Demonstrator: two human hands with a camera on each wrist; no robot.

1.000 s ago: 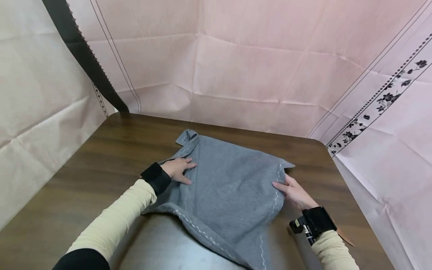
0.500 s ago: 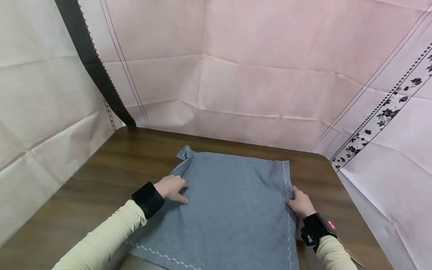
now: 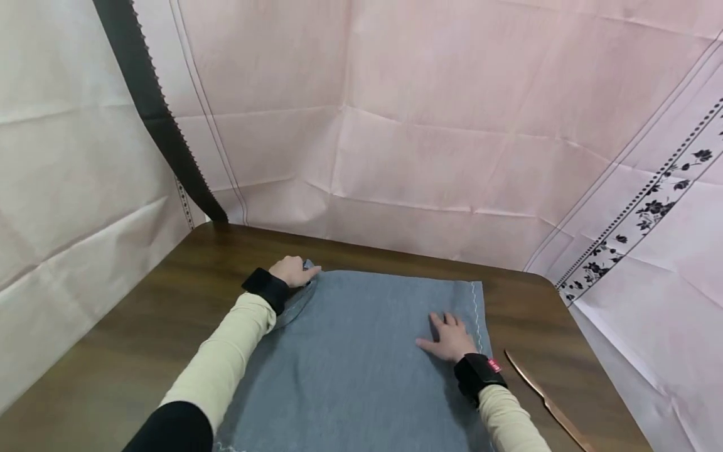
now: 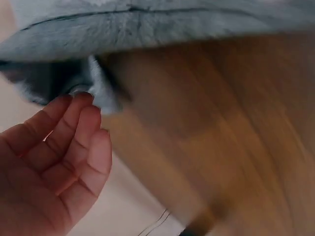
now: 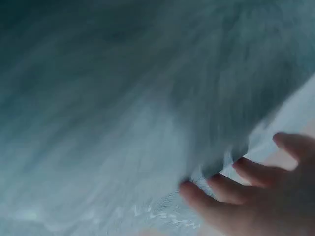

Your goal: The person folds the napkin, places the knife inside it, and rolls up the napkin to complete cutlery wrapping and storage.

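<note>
A grey-blue cloth (image 3: 373, 351) with wavy pale stitching along its edges lies spread over the brown table. Its far left corner is turned over in a small flap (image 4: 101, 88). My left hand (image 3: 294, 271) is at that corner; in the left wrist view its loosely bent fingers (image 4: 88, 132) have their tips right at the flap, and the thumb is hidden. Over the right part of the cloth is my right hand (image 3: 449, 339), its fingers spread and holding nothing. The right wrist view is blurred, with the fingertips (image 5: 189, 189) close over the fabric.
A slim copper-coloured, knife-shaped thing (image 3: 545, 398) lies on the table (image 3: 141, 339) to the right of my right forearm. Pale creased sheeting (image 3: 423, 169) hangs behind the table's far edge and on both sides, with a black strip (image 3: 164, 132) at the left.
The cloth has gone from bunched and lifted to spread nearly flat. My left hand has moved away to the far left corner. My right hand has left the right edge and shifted left.
</note>
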